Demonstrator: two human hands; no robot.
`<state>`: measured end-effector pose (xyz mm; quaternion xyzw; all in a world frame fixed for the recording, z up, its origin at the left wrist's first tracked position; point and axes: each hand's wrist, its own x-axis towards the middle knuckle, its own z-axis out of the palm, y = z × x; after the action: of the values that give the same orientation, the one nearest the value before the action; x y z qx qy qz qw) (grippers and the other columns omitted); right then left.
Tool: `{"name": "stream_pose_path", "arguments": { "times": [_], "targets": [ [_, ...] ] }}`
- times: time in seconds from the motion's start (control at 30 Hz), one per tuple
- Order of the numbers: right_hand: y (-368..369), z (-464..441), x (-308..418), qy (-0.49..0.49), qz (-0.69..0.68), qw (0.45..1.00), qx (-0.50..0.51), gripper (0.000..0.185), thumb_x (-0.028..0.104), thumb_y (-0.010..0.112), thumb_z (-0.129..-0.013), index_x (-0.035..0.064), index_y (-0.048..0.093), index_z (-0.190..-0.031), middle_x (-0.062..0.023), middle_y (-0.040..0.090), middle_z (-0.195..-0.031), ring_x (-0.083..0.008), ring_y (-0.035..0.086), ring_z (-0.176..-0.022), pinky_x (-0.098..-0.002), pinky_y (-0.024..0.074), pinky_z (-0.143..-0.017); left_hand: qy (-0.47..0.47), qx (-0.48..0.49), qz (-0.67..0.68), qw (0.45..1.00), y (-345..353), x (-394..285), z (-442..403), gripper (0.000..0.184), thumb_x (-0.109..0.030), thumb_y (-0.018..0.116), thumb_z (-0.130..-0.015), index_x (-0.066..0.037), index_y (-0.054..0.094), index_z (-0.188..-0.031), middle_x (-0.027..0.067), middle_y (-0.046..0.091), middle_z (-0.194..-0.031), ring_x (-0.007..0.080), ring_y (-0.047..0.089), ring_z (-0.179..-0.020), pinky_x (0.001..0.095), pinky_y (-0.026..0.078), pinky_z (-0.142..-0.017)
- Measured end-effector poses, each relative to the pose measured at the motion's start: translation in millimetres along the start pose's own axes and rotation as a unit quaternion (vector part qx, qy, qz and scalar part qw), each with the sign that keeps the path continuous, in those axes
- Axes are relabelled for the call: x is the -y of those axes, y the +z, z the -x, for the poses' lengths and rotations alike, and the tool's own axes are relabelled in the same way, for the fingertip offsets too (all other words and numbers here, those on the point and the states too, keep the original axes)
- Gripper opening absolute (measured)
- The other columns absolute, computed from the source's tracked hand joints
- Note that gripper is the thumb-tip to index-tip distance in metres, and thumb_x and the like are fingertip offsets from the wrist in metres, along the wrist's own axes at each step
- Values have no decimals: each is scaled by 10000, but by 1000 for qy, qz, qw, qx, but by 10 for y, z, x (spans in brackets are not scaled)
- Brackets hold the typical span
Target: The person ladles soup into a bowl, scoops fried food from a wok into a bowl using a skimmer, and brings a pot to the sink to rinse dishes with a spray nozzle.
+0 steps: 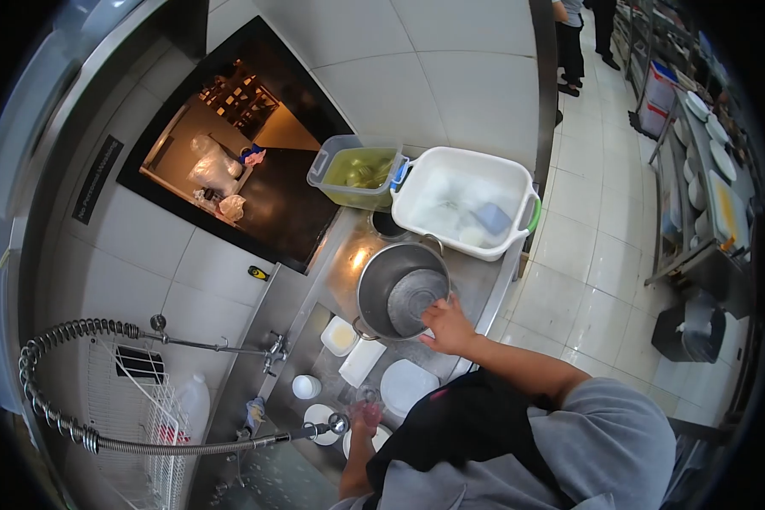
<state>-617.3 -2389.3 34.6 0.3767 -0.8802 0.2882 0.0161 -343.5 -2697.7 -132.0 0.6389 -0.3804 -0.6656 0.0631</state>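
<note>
My right hand is closed over the near rim of a large metal pot, thumb and fingers at its edge. The pot stands tilted on the steel counter, and its inside bottom shows. Lower down, over the sink area, my left hand is closed around what looks like a clear glass; its outline is blurred. White plates and a bowl lie around the left hand. A rectangular white dish, a square dish and a white cup sit beyond it.
A white tub of suds with a blue sponge and a clear bin of greenish liquid stand behind the pot. A spray hose arches at left beside a wire rack. People stand in the aisle; shelves line the right.
</note>
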Motion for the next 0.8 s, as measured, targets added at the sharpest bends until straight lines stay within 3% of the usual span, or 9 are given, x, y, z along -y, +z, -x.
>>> {"name": "stream_pose_path", "arguments": {
  "times": [0.07,0.1,0.17,0.27,0.37,0.5,0.57,0.8],
  "targets": [
    [-4,-16,-20,4,1,1000,8,382,358,725,-783,85,645,-1039,-63,612,-1101,-275,506,-1149,-667,306,-1065,34,245,214,945,-363,197,-479,520,-539,523,-939,-49,692,-981,164,668,-1165,322,626,-1103,475,528,-926],
    [15,-11,-29,1,3,1000,5,384,363,722,-786,88,644,-1043,-63,612,-1100,-273,504,-1151,-669,305,-1066,34,245,210,946,-420,184,-553,520,-539,523,-939,-49,692,-981,164,668,-1165,322,626,-1103,475,528,-926],
    [19,-13,-33,0,4,1000,3,385,368,719,-789,92,643,-1047,-64,612,-1100,-271,502,-1154,-671,303,-1066,-55,257,369,892,-475,127,-603,487,-551,519,-940,-105,713,-915,129,724,-1003,282,696,-928,429,577,-838],
    [2,-10,-28,-2,4,1000,6,383,372,714,-794,95,639,-1048,-63,611,-1100,-268,500,-1156,-672,298,-1068,-40,209,417,884,-461,87,-569,379,-465,533,-950,-136,715,-904,88,741,-909,258,715,-814,394,601,-766],
    [-2,-16,-29,-6,2,1000,0,376,367,716,-794,95,638,-1042,-62,611,-1096,-267,499,-1152,-677,291,-1068,-15,219,504,835,-415,72,-484,290,-377,560,-933,-136,716,-893,92,739,-912,251,714,-819,387,604,-769],
    [-11,-25,-21,-3,-18,1000,4,385,366,725,-781,93,640,-1038,-69,613,-1111,-276,498,-1167,-680,277,-1069,-9,251,504,826,-413,49,-493,259,-351,572,-911,-138,717,-882,83,738,-893,238,715,-825,381,604,-778],
    [-16,-29,-22,-7,-19,1000,18,404,376,729,-772,89,638,-1041,-80,615,-1128,-285,500,-1178,-678,271,-1071,45,277,477,833,-345,46,-336,226,-323,608,-897,-125,717,-881,81,735,-881,238,714,-824,382,608,-792],
    [63,-37,-42,-13,-18,1000,0,371,344,740,-755,94,664,-1019,-65,630,-1071,-277,512,-1145,-692,284,-1057,39,269,486,831,-350,65,-310,194,-267,692,-863,-73,691,-861,76,728,-874,213,713,-833,314,605,-795]
  ]
}}
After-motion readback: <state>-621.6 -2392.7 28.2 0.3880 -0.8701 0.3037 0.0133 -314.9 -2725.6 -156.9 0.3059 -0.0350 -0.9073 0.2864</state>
